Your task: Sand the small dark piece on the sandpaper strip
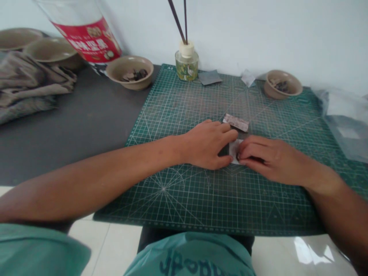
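On the green cutting mat (178,203), a small whitish square sheet (234,150) lies between my hands. My left hand (211,143) rests palm down at its left side, thumb and index finger apart, their tips on or beside the sheet's edge. From the right, my right hand (273,157) pinches a small dark piece (238,156) against the sheet. The fingers hide most of that piece, so its kind cannot be made out. Just beyond my left fingertips is a worn, brown-stained pale strip (236,122).
Small bowls of dark fragments stand at the mat's back left (130,73) and back right (283,84). Between them are a reed diffuser (186,63) and a grey sheet (210,77). A red-labelled jar (86,38) and crumpled cloth (31,80) sit left, a plastic bag (345,119) right.
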The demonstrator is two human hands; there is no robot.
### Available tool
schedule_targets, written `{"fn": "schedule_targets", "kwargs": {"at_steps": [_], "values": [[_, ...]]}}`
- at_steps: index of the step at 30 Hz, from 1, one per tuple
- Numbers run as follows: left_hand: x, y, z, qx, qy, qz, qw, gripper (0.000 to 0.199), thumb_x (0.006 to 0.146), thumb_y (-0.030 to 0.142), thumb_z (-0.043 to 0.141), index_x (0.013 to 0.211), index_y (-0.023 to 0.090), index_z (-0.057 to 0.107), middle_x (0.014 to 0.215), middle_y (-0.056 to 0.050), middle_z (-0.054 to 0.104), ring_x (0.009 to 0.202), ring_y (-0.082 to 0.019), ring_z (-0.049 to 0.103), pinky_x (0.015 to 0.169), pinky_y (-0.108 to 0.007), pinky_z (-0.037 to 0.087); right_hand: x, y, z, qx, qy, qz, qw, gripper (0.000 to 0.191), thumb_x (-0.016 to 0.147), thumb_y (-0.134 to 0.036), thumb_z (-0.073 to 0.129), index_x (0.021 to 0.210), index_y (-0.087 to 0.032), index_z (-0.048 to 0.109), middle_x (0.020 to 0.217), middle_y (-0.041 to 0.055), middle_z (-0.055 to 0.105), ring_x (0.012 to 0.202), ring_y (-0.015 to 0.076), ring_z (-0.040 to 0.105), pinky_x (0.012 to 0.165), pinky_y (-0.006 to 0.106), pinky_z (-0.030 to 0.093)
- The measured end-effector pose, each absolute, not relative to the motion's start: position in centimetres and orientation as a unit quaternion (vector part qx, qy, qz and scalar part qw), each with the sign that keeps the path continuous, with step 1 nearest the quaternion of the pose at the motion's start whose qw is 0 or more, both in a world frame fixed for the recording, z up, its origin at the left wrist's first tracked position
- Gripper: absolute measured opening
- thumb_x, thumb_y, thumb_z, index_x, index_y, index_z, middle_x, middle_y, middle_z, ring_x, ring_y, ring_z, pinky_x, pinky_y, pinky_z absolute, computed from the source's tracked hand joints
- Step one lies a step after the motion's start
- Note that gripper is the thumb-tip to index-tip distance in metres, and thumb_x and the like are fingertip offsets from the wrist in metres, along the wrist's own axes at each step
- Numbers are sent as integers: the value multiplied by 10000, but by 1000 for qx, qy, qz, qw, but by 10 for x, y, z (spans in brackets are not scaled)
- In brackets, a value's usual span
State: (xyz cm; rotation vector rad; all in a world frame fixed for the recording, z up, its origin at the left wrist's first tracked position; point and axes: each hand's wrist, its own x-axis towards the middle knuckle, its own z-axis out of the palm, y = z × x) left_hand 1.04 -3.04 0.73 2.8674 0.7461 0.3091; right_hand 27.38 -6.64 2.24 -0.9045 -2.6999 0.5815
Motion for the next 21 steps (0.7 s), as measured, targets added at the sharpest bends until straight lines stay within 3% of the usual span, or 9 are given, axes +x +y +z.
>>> {"fn": "schedule_targets", "kwargs": {"at_steps": [6,11,17,21], "values": [[11,-31,8,959,258,93,76,389,989,490,599,1206,170,641,1166,-141,748,1031,-336,724,870,-456,511,279,-57,20,-381,-907,121,135,138,1080,-293,613,1024,-260,735,1079,86,750,954,282,743,809,424,574],[11,-31,6,960,250,99,77,379,998,496,585,1192,176,646,1178,-140,755,1029,-327,725,889,-457,514,274,-64,23,-313,-919,204,126,135,1086,-278,620,1000,-267,723,1027,49,762,893,225,747,780,364,581],[11,-30,6,959,254,103,75,383,995,494,594,1196,173,648,1163,-136,750,1023,-330,724,870,-456,513,275,-58,20,-371,-905,138,155,113,1074,-284,635,1023,-274,735,1045,63,754,940,263,738,820,402,578],[10,-30,6,961,248,102,72,386,1003,497,583,1199,171,648,1169,-134,750,1007,-323,723,869,-460,510,278,-61,25,-332,-913,195,136,115,1080,-287,634,1009,-269,722,1009,46,734,881,225,727,775,357,565]]}}
